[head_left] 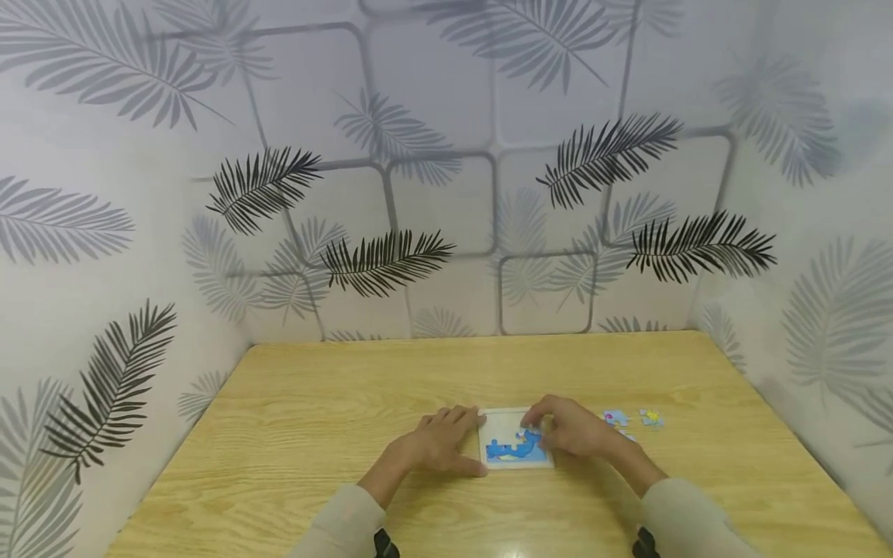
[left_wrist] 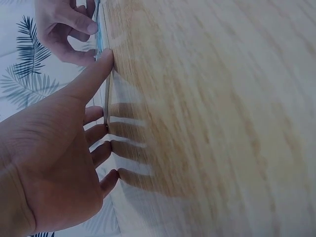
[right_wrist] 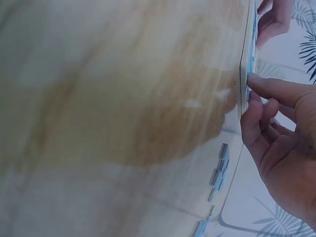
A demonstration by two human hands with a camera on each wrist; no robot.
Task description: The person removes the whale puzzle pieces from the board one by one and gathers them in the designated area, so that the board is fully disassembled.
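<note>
Wood-grain table (head_left: 314,403): pale oak pattern, filled the lower half of the head view; leaf-print walls stood on three sides.
Puzzle tray (head_left: 498,422): white, square, lay flat on the table near its 6 o'clock edge, between the two hands; blue picture part-filled along its lower side.
Left hand (head_left: 443,442): spread wide and flat at the tray's 9 o'clock edge, fingers straight, thumb tip against the tray's near corner; gripped nothing.
Right hand (head_left: 568,428): at the tray's 3 o'clock side, fingers curled down onto a blue puzzle piece (head_left: 528,439) in the tray; thumb and forefinger pressed it at the tray edge.
Loose pieces (head_left: 631,418): two or three, pale blue and yellow, on the table at 3 o'clock of the right hand, apart from it.
</note>
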